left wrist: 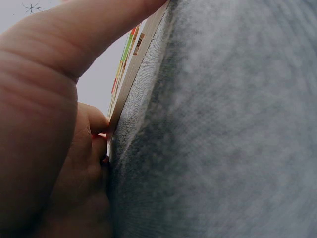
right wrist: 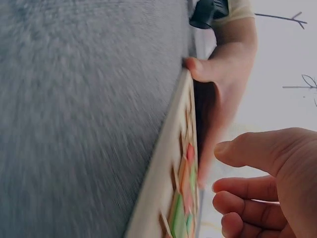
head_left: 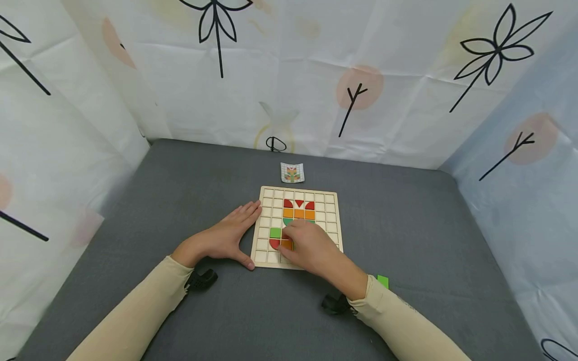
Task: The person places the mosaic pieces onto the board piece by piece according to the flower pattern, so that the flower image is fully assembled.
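Note:
A square wooden grid board (head_left: pixel 267 194) lies on the grey table, with red, orange and green pieces set in its cells. My left hand (head_left: pixel 228 233) is spread along the board's left edge, thumb near the lower corner and straight fingers higher up. Over the lower middle of the board is my right hand (head_left: pixel 311 248), covering several cells. Beside its fingers show a light green square (head_left: pixel 275 232), a red rounded piece (head_left: pixel 274 243) and an orange piece (head_left: pixel 286 244). In the right wrist view, a gap with no piece visible separates the thumb (right wrist: pixel 247 148) from the bent fingers.
A small pattern card (head_left: pixel 292 173) lies just beyond the board. One loose green piece (head_left: pixel 383 281) shows beside the right sleeve. White patterned cloth (head_left: pixel 298 90) hangs behind and at both sides of the grey table (head_left: pixel 406 225).

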The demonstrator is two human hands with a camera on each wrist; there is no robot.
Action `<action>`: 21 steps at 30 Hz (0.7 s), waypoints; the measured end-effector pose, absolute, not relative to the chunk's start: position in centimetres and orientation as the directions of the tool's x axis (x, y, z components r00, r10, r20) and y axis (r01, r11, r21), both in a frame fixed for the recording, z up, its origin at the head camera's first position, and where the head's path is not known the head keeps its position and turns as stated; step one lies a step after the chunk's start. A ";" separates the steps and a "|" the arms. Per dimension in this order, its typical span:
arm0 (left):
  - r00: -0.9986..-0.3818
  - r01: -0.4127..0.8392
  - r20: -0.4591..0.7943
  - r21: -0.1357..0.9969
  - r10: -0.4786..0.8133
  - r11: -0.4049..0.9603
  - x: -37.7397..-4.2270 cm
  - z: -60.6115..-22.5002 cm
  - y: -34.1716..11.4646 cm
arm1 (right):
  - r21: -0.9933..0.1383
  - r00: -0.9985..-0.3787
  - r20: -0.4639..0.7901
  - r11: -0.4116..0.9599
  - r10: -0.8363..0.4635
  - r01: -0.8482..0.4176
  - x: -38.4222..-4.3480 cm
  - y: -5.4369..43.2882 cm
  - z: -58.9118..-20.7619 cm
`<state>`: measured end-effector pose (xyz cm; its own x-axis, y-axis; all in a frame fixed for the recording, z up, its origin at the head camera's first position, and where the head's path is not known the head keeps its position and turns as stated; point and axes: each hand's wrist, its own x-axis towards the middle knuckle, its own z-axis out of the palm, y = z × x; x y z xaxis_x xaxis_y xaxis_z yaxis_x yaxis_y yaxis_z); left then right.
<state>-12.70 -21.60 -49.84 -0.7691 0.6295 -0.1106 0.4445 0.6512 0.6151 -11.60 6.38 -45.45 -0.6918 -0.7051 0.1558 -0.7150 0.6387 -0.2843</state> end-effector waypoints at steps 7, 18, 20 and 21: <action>-0.774 0.423 -0.145 0.606 0.616 0.674 -12.7 -49.7 -21.6 | -0.325 -0.736 0.141 0.671 -0.662 -0.666 -11.1 10.1 -43.7; -0.774 0.408 -0.147 0.628 0.616 0.663 -12.6 -49.4 -21.2 | -0.366 -0.823 0.168 0.741 -0.542 -0.563 -8.6 20.5 -41.6; -0.776 0.405 -0.150 0.625 0.612 0.667 -12.7 -49.3 -21.2 | -0.365 -0.841 0.143 0.762 -0.522 -0.536 -7.9 22.2 -41.7; -0.776 0.406 -0.152 0.622 0.612 0.669 -12.7 -49.4 -21.2 | -0.364 -0.849 0.126 0.772 -0.513 -0.520 -7.4 23.0 -41.8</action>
